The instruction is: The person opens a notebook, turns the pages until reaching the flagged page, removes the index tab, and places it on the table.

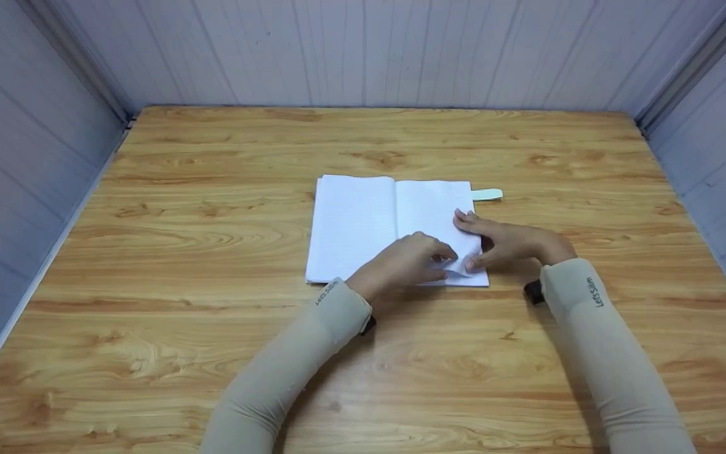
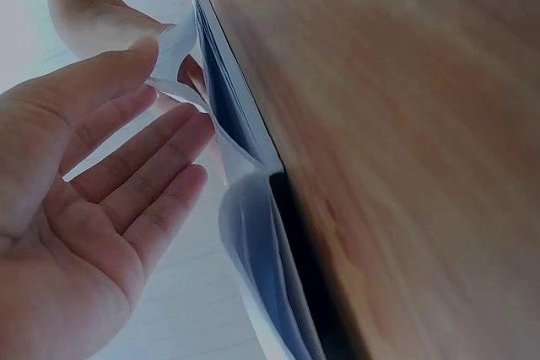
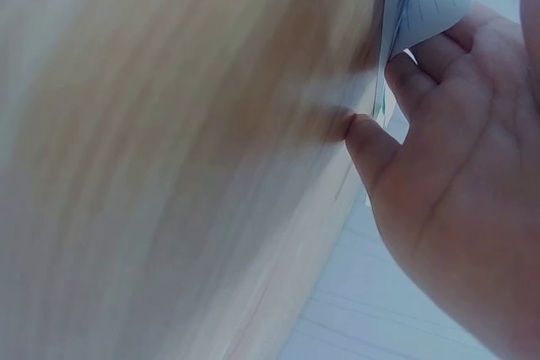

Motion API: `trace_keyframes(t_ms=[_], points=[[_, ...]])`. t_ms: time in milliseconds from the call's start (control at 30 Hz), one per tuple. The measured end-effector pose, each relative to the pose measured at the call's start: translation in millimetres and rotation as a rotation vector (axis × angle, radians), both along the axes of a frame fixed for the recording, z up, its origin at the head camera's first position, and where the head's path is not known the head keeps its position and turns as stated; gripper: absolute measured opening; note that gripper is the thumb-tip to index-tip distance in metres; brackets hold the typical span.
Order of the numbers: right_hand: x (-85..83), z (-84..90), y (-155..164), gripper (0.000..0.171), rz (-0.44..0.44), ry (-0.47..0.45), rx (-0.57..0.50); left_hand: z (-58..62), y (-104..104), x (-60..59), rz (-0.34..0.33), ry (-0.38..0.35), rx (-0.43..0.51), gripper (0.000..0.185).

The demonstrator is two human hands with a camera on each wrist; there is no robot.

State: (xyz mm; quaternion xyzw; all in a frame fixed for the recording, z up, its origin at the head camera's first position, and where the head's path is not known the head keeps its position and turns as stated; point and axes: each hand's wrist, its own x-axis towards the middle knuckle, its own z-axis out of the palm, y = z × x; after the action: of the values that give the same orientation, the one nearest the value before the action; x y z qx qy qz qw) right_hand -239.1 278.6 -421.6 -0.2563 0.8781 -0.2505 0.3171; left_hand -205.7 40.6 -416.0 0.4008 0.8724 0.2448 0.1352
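An open notebook (image 1: pixel 353 227) with ruled white pages lies on the wooden table. The lower corner of its right page (image 2: pixel 179 48) is lifted and bent. Reaching across the notebook, my left hand (image 1: pixel 404 265) holds this corner loosely between thumb and index finger; its other fingers extend beside the page edge. From the right side, my right hand (image 1: pixel 514 243) rests on the right page with fingers spread, one fingertip higher up and one close to the bent corner. The right wrist view shows the curled page (image 3: pixel 439 2) against the fingers of my right hand (image 3: pixel 472 158).
A pale green strip (image 1: pixel 488 194) sticks out from the notebook's upper right edge. A dark cover (image 2: pixel 316 292) shows beneath the pages. Pale panel walls (image 1: pixel 363 50) enclose the wooden table (image 1: pixel 212 145) at the back and both sides.
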Motion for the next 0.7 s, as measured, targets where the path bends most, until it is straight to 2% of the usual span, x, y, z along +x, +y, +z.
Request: trace_keyframes(t_ms=[267, 567, 700], points=[[0.8, 1.3, -2.1, 0.101, 0.002, 0.008, 0.010, -0.1, -3.0, 0.1, 0.022, -0.056, 0.054, 0.027], [0.9, -1.5, -1.5, 0.107, -0.023, 0.044, -0.055, 0.8, -6.8, -1.3, 0.044, -0.001, 0.088, 0.027], [-0.9, -0.3, -0.2, 0.117, -0.069, 0.075, -0.082, 2.2, -9.2, -2.0, 0.073, -0.023, 0.131, 0.031]])
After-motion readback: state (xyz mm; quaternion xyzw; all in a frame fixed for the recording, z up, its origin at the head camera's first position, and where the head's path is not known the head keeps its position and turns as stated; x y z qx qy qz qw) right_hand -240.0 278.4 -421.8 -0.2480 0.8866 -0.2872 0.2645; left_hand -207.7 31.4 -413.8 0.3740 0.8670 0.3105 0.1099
